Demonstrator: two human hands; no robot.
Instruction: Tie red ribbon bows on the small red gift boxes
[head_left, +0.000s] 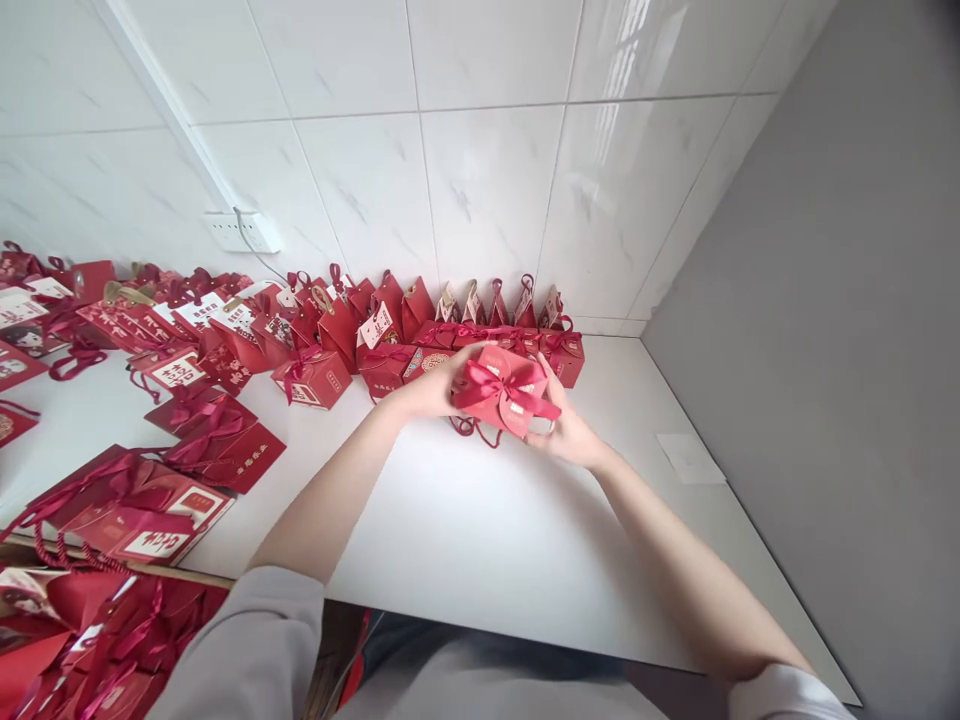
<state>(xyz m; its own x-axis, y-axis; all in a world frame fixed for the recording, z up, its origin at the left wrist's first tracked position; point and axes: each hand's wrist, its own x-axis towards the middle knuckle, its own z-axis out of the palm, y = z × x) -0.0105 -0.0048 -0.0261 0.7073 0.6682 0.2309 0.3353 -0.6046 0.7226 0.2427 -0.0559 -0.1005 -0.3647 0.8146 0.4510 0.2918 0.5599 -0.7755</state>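
A small red gift box [504, 392] tied with a pink-red ribbon bow is held between both my hands above the white tabletop [480, 540]. My left hand [431, 388] grips its left side with the fingers curled round it. My right hand [566, 425] cups its right side and underside. A loop of red cord [474, 430] hangs below the box. Right behind it stands a row of similar red boxes [480, 335] against the tiled wall.
Many more red gift boxes and flat red paper bags [150, 510] with ribbons cover the table's left half and stack at the lower left. A white power socket [244, 232] is on the wall. A grey wall [840, 350] borders the table's right edge.
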